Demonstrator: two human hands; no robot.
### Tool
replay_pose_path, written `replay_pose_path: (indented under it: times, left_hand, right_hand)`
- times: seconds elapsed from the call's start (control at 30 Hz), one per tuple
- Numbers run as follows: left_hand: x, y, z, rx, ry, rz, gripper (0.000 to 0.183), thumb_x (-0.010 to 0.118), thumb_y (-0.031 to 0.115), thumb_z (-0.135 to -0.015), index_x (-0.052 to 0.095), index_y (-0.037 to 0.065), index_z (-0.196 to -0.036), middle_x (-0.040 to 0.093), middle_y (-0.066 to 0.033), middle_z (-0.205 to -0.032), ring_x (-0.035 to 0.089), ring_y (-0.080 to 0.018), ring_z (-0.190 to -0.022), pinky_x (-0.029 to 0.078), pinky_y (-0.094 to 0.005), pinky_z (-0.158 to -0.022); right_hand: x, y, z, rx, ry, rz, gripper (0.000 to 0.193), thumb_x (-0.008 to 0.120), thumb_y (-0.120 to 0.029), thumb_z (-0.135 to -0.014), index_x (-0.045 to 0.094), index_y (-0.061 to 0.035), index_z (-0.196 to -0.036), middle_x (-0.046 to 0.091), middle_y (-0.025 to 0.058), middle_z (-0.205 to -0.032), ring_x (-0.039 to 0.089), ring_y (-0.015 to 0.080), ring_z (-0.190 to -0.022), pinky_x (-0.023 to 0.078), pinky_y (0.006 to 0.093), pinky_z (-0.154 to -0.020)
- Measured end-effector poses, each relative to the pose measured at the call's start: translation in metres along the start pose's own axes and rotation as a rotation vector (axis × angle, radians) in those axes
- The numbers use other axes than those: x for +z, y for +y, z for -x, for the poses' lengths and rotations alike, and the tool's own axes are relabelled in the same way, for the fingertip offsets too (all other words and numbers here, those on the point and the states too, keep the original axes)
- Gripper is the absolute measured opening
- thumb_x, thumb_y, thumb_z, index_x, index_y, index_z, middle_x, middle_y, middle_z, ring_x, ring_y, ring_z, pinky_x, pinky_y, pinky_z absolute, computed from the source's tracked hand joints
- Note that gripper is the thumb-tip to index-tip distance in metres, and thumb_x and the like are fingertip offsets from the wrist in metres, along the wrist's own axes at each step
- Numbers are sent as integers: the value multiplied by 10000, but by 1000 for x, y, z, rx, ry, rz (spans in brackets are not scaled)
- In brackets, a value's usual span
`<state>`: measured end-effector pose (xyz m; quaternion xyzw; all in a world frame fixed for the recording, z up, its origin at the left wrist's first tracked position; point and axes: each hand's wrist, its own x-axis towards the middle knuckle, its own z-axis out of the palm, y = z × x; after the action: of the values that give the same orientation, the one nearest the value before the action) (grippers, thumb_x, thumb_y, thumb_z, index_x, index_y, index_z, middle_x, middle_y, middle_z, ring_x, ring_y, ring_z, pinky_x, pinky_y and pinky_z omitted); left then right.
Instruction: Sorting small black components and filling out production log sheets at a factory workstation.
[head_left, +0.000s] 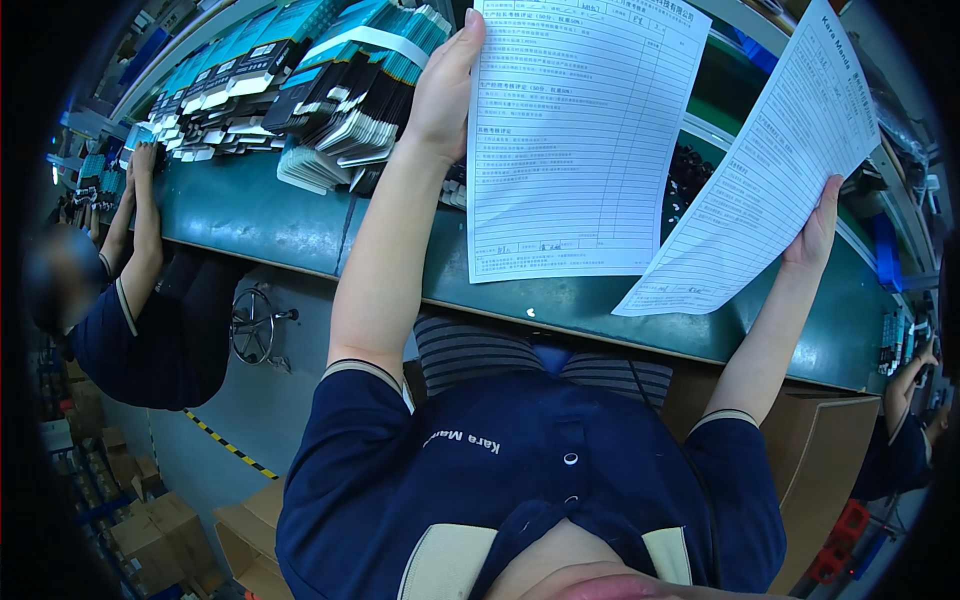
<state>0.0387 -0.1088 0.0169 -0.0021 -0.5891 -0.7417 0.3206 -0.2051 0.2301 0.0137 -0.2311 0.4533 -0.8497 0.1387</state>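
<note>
My left hand (446, 98) grips the left edge of a printed form (570, 150) with ruled rows and some handwriting, held up above the bench. The fingers behind that sheet are hidden. In my right hand (815, 228) is a second printed sheet (755, 170), pinched at its right edge and tilted, with its lower left corner close to the first form. Beside my left forearm, flat black, white and teal cartons (345, 100) lie stacked on the green workbench (260, 205), some bound with a white band.
More teal-and-black cartons (225, 95) line the bench's back left. A co-worker (150, 330) sits at the left, another person (905, 430) at the far right. Small black parts (690, 170) lie behind the papers. An open cardboard box (825, 440) stands below the bench, near my right arm.
</note>
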Motion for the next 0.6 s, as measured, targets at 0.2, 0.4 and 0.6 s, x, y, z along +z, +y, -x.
replay_pose_path:
  times: [0.2, 0.4, 0.6]
  left_hand:
    - [-1, 1, 0, -31, -47, 40, 497, 272, 401, -1010, 504, 21, -1231, 621, -132, -1107, 656, -186, -970, 572, -289, -740]
    - [4, 2, 2, -9, 6, -18, 515, 250, 406, -1010, 520, 26, -1227, 621, -137, -1117, 648, -192, -994, 567, -293, -752]
    - [-3, 2, 1, -48, -95, 105, 524, 252, 417, -1007, 504, 34, -1262, 609, -135, -1154, 624, -200, -1048, 555, -318, -786]
  right_hand:
    - [3, -1, 2, -14, 8, 25, 484, 454, -361, -971, 439, -1, -1294, 567, 178, -1216, 595, 258, -1084, 537, 370, -853]
    - [5, 0, 2, -35, 38, 50, 478, 445, -354, -977, 436, 4, -1293, 565, 181, -1211, 597, 254, -1075, 530, 365, -864]
    - [5, -1, 2, -27, 23, 60, 487, 446, -351, -978, 427, 24, -1289, 566, 179, -1207, 599, 253, -1065, 532, 362, -860]
